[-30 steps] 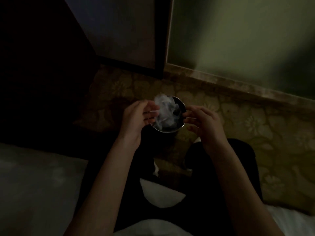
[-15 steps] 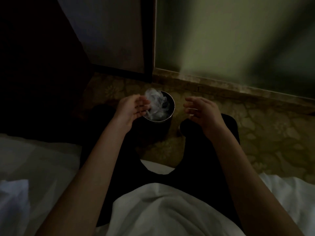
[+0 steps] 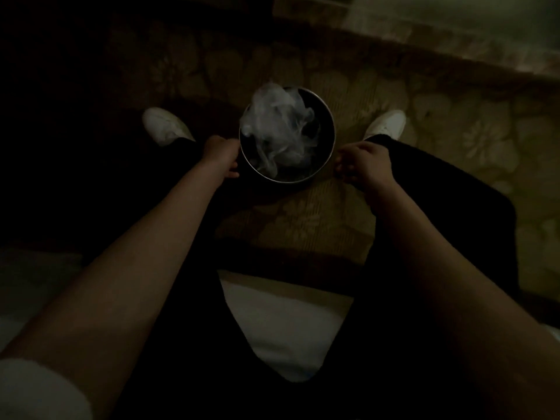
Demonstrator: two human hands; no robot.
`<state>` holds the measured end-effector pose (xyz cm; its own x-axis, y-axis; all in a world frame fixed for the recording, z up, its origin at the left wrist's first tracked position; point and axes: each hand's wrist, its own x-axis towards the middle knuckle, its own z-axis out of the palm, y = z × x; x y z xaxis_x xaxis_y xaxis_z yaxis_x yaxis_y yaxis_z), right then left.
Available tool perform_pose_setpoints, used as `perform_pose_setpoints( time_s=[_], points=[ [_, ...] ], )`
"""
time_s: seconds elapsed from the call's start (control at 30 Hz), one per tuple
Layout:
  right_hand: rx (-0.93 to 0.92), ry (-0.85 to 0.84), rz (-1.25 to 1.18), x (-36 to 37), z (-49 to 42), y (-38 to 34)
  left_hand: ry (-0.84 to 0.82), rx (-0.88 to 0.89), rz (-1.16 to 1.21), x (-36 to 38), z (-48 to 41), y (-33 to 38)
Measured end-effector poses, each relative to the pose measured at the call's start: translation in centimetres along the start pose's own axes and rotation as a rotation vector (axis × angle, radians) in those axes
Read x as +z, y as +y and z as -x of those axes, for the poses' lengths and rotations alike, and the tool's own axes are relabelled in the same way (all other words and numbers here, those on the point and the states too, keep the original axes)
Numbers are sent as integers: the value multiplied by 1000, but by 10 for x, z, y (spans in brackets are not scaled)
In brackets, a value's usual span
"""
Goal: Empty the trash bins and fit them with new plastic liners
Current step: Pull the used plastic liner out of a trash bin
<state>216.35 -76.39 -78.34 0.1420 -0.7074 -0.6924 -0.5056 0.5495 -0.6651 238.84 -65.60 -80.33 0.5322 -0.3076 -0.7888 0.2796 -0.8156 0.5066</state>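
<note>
Setting, as I log it: dim bedroom. Floral carpet (image 3: 303,213), white bedding (image 3: 281,322), small round waste bin (image 3: 332,128).

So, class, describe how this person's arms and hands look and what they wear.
Both forearms are bare. The left hand and right hand wear no gloves; no watch shows in the dim light. A pale sleeve covers the left upper arm.

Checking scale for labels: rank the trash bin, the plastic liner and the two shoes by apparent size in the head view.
1. trash bin
2. plastic liner
3. left shoe and right shoe: look alike, both partly hidden.
</note>
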Motion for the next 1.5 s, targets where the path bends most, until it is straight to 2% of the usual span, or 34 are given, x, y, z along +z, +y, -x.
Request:
perform_pose_setpoints(
  time_s=[0.1, 0.2, 0.3, 0.53, 0.7, 0.9, 1.17, 1.3, 1.5],
  points=[
    [69, 33, 175, 21, -47, 24, -63, -79, -195, 11, -47, -11],
    [108, 73, 431, 42, -74, 35, -120, -48, -306, 19, -81, -17],
    [55, 148, 638, 52, -86, 43, -139, -22, -322, 25, -101, -23],
    [-39, 150, 853, 59, -96, 46, -163, 69, -478, 21, -121, -26],
    [-117, 182, 872, 46, -83, 30, -97, 223, -524, 9, -99, -11],
    [-248, 183, 829, 13, -21, -5, -83, 328, -514, -22, -24, 20],
    [-405, 300, 784, -37, 88, -68, -25, 514, -350, -59, 106, 56],
    [-467, 392, 719, -68, 137, -77, 73, 639, -354, -61, 156, 66],
    [-494, 502, 651, -127, 169, -86, -36, 730, -267, -31, 190, 95]
  ],
)
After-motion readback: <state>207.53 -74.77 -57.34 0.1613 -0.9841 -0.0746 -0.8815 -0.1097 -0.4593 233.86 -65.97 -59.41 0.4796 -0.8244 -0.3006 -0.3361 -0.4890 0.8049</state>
